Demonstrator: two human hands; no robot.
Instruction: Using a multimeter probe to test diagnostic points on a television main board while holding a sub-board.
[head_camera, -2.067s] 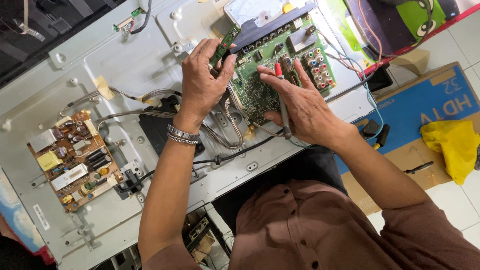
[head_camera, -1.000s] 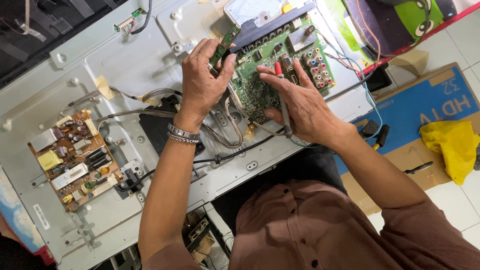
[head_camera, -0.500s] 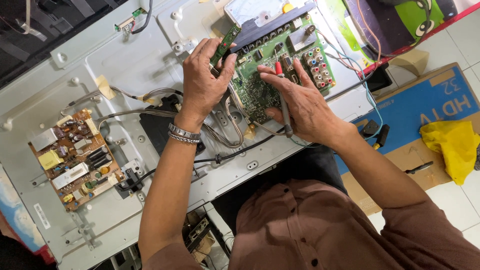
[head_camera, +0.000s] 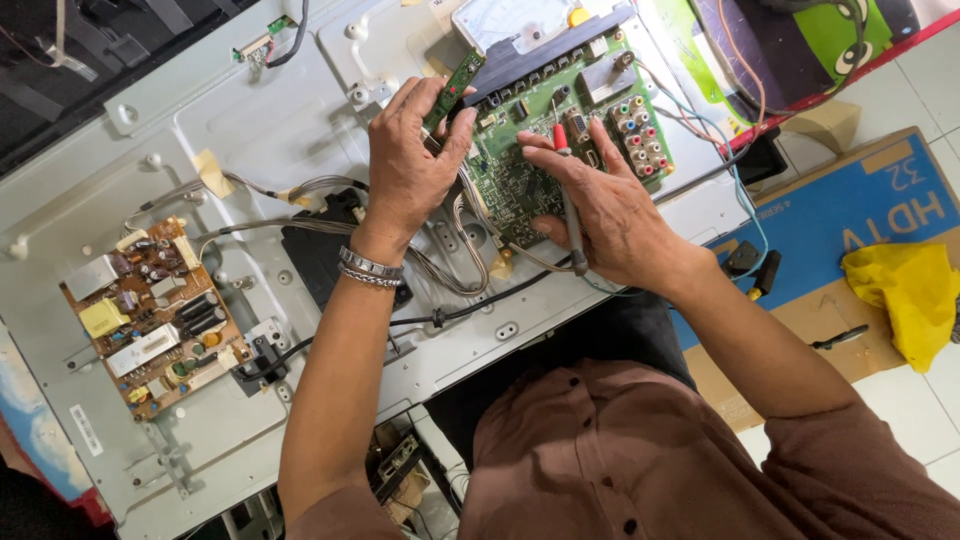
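Green board under two busy hands

Red-tipped probe (head_camera: 566, 190) sits pinched in the right hand (head_camera: 610, 215), its tip touching the green circuit board (head_camera: 560, 130). Left hand (head_camera: 410, 165) curls its fingers around a thin green strip board (head_camera: 452, 88). Both boards rest on the grey metal panel (head_camera: 260, 120). A brown board (head_camera: 150, 315) lies far left.

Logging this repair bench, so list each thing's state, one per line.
left hand: pinching the small green strip board
right hand: holding the red-tipped probe on the green main board
brown power board: mounted, untouched
metal back panel: lying flat, uncovered
yellow cloth: crumpled
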